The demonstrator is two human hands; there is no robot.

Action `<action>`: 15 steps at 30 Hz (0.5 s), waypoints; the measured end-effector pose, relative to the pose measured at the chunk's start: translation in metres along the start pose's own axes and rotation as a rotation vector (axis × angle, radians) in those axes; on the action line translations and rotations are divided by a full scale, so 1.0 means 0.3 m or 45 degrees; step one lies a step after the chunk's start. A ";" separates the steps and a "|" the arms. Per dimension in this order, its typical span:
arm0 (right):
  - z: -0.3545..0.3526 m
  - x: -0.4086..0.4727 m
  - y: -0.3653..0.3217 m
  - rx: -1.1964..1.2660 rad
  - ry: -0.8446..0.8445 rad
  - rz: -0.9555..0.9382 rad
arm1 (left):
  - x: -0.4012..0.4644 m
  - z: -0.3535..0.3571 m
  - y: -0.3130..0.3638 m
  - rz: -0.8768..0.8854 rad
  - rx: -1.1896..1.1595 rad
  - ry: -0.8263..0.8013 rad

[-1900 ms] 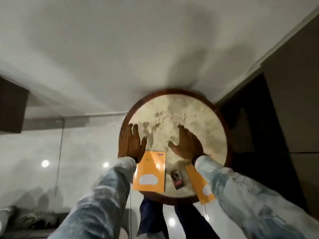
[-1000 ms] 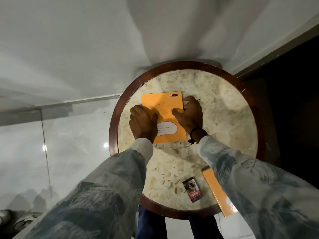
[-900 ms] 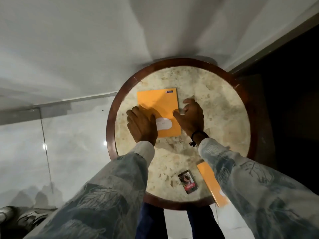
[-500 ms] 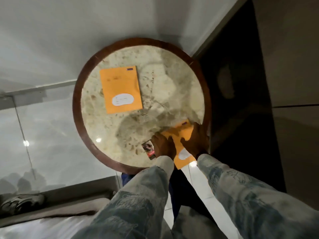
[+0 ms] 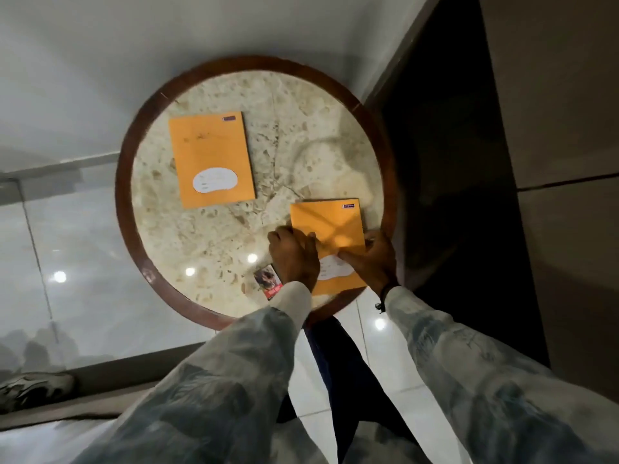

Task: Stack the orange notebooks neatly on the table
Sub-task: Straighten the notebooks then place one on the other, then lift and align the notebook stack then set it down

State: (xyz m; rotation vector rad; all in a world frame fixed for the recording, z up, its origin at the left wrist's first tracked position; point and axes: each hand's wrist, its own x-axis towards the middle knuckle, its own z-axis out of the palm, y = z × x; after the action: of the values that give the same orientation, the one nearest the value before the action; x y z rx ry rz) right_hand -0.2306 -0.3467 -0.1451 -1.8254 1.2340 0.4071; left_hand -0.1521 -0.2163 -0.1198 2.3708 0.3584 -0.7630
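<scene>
Two orange notebooks lie apart on a round marble table [image 5: 335,135] with a brown wooden rim. One notebook [image 5: 211,159] lies flat on the far left part, its white label toward me, with nothing touching it. The second notebook [image 5: 330,236] lies at the near right by the rim. My left hand [image 5: 294,257] grips its left edge and my right hand [image 5: 371,259] grips its right edge, both covering its lower part and most of its white label.
A small dark card or packet [image 5: 268,279] lies beside my left wrist near the table's front rim. A dark cabinet [image 5: 452,162] stands close on the right. Glossy floor tiles [image 5: 67,262] lie to the left, and a shoe [image 5: 30,390] sits at the lower left.
Both hands left the first notebook on the far left, went to the second notebook at the near right edge, and slid it farther onto the table and straighter.
</scene>
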 end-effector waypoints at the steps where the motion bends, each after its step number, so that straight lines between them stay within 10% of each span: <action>1: 0.017 0.007 -0.058 0.043 0.017 -0.029 | 0.048 -0.046 0.016 0.044 -0.026 0.031; 15: 0.520 0.128 -0.746 -0.074 0.102 -0.328 | 0.692 -0.563 -0.026 0.101 0.248 0.215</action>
State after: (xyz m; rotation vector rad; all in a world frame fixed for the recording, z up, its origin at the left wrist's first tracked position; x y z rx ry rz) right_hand 0.0114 -0.2153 -0.1529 -2.0364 1.0302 0.2294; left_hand 0.0835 -0.0904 -0.1393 2.6248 0.2679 -0.5855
